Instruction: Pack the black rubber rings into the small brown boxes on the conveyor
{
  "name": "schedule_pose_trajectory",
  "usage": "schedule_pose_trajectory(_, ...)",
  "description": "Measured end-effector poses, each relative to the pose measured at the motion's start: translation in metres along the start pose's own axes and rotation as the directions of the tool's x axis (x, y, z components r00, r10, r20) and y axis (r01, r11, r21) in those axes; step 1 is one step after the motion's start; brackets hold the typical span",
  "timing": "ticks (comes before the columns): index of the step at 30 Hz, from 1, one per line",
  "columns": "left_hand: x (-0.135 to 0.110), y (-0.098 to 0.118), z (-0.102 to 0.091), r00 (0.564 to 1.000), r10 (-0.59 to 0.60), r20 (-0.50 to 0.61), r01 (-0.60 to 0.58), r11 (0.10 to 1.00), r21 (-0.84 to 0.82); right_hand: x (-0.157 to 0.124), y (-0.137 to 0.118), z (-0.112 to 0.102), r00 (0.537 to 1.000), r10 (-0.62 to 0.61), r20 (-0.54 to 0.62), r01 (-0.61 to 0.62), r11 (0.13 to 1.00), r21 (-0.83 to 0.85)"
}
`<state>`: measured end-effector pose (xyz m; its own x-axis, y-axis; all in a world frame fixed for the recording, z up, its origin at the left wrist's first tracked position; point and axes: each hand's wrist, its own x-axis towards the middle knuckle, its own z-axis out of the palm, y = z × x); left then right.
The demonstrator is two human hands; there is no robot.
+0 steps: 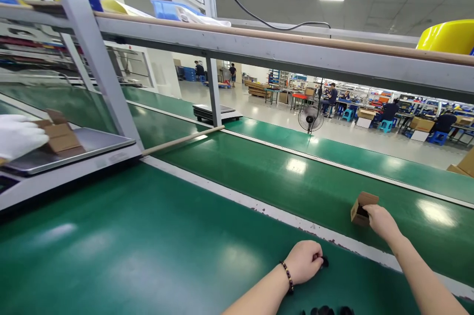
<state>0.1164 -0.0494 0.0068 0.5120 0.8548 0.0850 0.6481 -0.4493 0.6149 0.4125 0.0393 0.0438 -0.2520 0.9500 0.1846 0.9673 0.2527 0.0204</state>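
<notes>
Small cardboard box (356, 215): plain brown, boxy, flap up, sitting on the green lane right at my right fingertips. Right hand (383, 222) bare, fingers bent at the box's open mouth; can't tell if they pinch the wall or something dark inside. Left hand (304, 260) bare, thumb and fingers closed on a small black piece (325, 261), rounded, smooth-looking. Beaded bracelet (286, 275) on that wrist. More black pieces (326, 311) just below my left hand, partly cut off.

Surface: glossy green lane (259, 164) under the box, lamp glare on it; matching green worktop (148, 236) under my left hand; chipped pale strip (237, 201) running between my two hands. Far left of my grip, another person's white gloved hand (20, 139) by a brown carton (62, 138) on a metal plate (107, 143).

Room: grey steel beam (259, 47) above, black fan (310, 119) ahead, seated workers beyond, pale floor.
</notes>
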Motion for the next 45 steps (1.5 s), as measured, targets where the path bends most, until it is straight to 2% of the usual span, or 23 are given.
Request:
schedule_pose_trajectory(9,-0.001,0.002,0.0,1.0,-0.004,-0.009,0.004,1.0,0.005,0.009,-0.042,0.024,1.0,0.021,-0.008,-0.021,1.0,0.016)
schedule_pose_trajectory(12,0.0,0.003,0.0,1.0,-0.009,0.005,0.009,1.0,0.003,0.015,-0.048,0.021,0.999,0.017,-0.028,-0.017,1.0,0.018)
schedule_pose_trajectory(16,0.001,0.001,0.002,1.0,-0.002,-0.003,0.002,1.0,-0.008,0.024,-0.057,0.018,0.996,-0.066,-0.052,0.065,0.998,-0.006)
schedule_pose_trajectory(23,-0.001,0.001,0.004,1.0,0.001,-0.011,-0.001,1.0,-0.027,0.041,-0.089,0.026,0.991,-0.132,-0.014,0.132,0.991,0.016)
schedule_pose_trajectory(26,-0.001,0.001,0.004,0.999,-0.045,-0.014,0.043,0.992,-0.122,0.043,-0.104,0.021,0.991,-0.131,-0.031,0.133,0.989,0.058)
schedule_pose_trajectory(28,0.001,-0.001,0.005,0.988,-0.14,-0.069,0.111,0.942,-0.317,0.034,-0.113,0.015,0.991,-0.117,-0.063,0.122,0.988,0.092)
schedule_pose_trajectory(30,0.005,-0.005,0.006,0.954,-0.26,-0.146,0.147,0.835,-0.531,0.016,-0.123,0.011,0.991,-0.102,-0.092,0.116,0.98,0.164)
schedule_pose_trajectory(33,0.013,-0.011,0.009,0.908,-0.37,-0.198,0.135,0.705,-0.696,-0.019,-0.14,0.012,0.99,-0.128,-0.054,0.139,0.928,0.346)
schedule_pose_trajectory(35,0.017,-0.014,0.012,0.903,-0.392,-0.177,0.134,0.647,-0.751,-0.036,-0.151,0.016,0.993,-0.115,0.011,0.085,0.797,0.598)
schedule_pose_trajectory(37,0.019,-0.016,0.014,0.905,-0.401,-0.144,0.13,0.581,-0.803,-0.043,-0.161,0.021,0.995,-0.056,0.086,-0.039,0.572,0.82)
schedule_pose_trajectory(38,0.02,-0.016,0.015,0.907,-0.399,-0.132,0.123,0.552,-0.825,-0.044,-0.165,0.023,0.993,-0.028,0.116,-0.089,0.477,0.875)
schedule_pose_trajectory(39,0.021,-0.016,0.016,0.91,-0.396,-0.124,0.113,0.525,-0.843,-0.042,-0.168,0.024,0.991,-0.008,0.133,-0.116,0.43,0.895)
schedule_pose_trajectory(41,0.022,-0.017,0.016,0.914,-0.386,-0.127,0.081,0.479,-0.874,-0.033,-0.173,0.023,0.99,0.012,0.141,-0.132,0.432,0.892)
schedule_pose_trajectory(45,0.022,-0.019,0.012,0.906,-0.389,-0.168,0.005,0.408,-0.913,0.003,-0.174,0.01,0.994,0.056,0.094,-0.11,0.552,0.826)
